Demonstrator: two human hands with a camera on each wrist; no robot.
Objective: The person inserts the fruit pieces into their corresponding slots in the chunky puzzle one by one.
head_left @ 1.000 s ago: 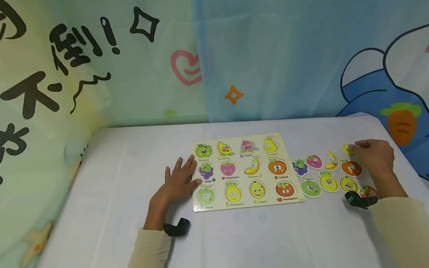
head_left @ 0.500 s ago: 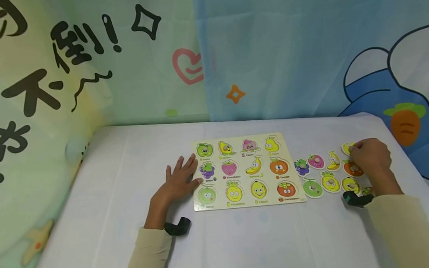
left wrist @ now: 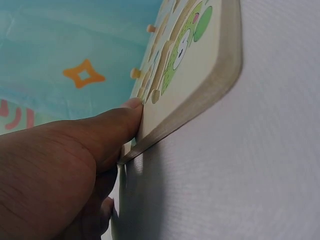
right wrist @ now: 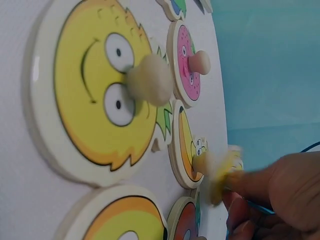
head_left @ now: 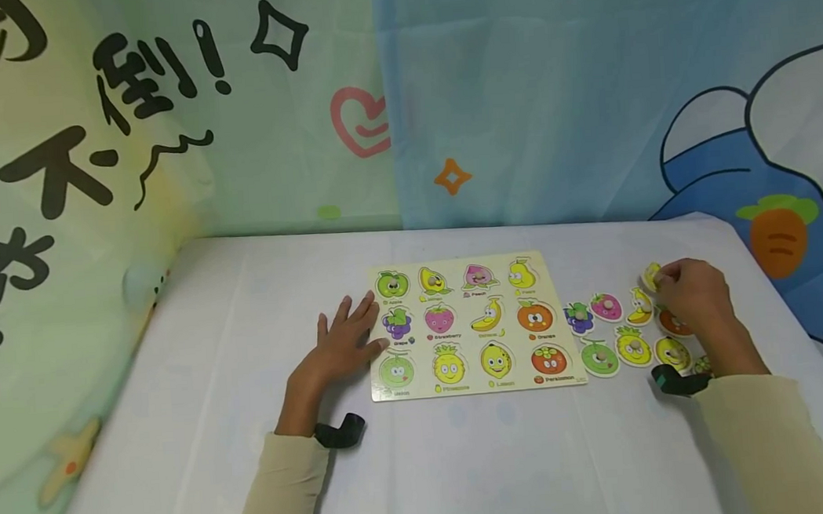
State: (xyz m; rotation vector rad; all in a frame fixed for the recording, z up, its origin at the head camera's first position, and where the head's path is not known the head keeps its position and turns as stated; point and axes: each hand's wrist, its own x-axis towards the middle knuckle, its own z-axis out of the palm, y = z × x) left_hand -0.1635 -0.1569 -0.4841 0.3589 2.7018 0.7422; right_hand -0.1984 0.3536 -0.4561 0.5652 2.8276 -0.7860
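My right hand (head_left: 697, 294) pinches a yellow fruit puzzle piece (head_left: 650, 277) above the loose pieces; in the right wrist view this piece (right wrist: 225, 175) is blurred, so its kind is unclear. Close under that hand lie a banana piece (head_left: 639, 306) and an orange piece (head_left: 672, 323), the latter partly hidden. My left hand (head_left: 342, 341), fingers spread, rests at the left edge of the wooden fruit puzzle board (head_left: 470, 348). In the left wrist view, the thumb (left wrist: 117, 120) touches the board's edge near the melon picture (left wrist: 181, 50).
Beside the board lie knobbed pieces: grape (head_left: 579, 319), strawberry (head_left: 606, 307), melon (head_left: 599, 359), pineapple (head_left: 633, 346) and lemon (head_left: 673, 353). Another piece (head_left: 703, 365) is mostly hidden by the right wrist. A white cloth (head_left: 467, 466) covers the table; a printed curtain (head_left: 551, 107) hangs behind.
My right hand has lifted the yellow piece off the cloth and moved it slightly left, tilting it. My left hand stays on the board's edge.
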